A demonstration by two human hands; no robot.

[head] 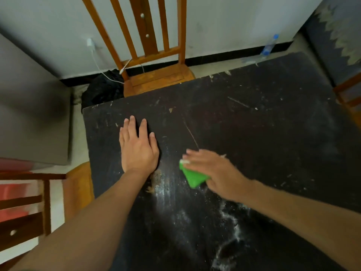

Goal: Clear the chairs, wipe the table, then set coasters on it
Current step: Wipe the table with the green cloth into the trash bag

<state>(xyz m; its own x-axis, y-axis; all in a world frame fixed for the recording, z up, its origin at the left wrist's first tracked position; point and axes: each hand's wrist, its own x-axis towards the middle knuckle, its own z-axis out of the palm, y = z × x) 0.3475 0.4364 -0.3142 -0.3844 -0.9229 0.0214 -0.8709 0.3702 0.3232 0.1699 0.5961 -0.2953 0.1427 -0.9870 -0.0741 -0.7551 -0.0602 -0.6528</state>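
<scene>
Both hands are working on the black table. The left hand is lying flat on the top with straight fingers. It is holding nothing and looks like it is leaning there for balance. The right hand is pressing down on a green cloth. Its fingers are looking straight, not curled round the cloth, but this hand is blurry and the thumb is hard to see. The cloth is sitting on the table under the right palm, near the left hand but not touching it.

Wiping looks like the job going on now, and it is not done yet. White dust is lying in a messy trail close to the person. Brown crumbs are sitting right beside the left wrist. Little specks and scratches are showing all over the far part too.

1 wooden chair is standing at the far edge, and the part of its seat that shows is carrying nothing. So the chair job is looking done there. Another chair is peeking in on the left, but its seat is mostly hidden, so nobody can tell about that 1.

0 coasters are showing anywhere on the table. That last job is looking like it is waiting until the top is clean.
</scene>
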